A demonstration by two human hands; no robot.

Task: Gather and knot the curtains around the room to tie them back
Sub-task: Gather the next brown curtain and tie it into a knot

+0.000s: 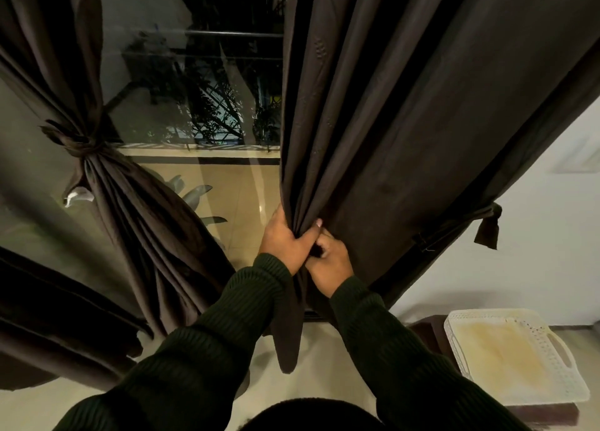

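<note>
The left hand (285,240) grips the gathered folds of the right curtain (389,122), and the right hand (329,263), just beside it, pinches the same bundle. To do it well, I think more cloth from the right of the grip should be pulled in before knotting.

Two dark brown curtains at the glass door, one knotted and one loose.

We see the left curtain (97,122) already gathered and tied into a knot (78,141) at mid-height, its lower part fanning out below. The right curtain (406,122) hangs in long folds, with its inner edge bunched together low down, and a fabric tie-back strip (487,222) dangles at its outer edge.
</note>
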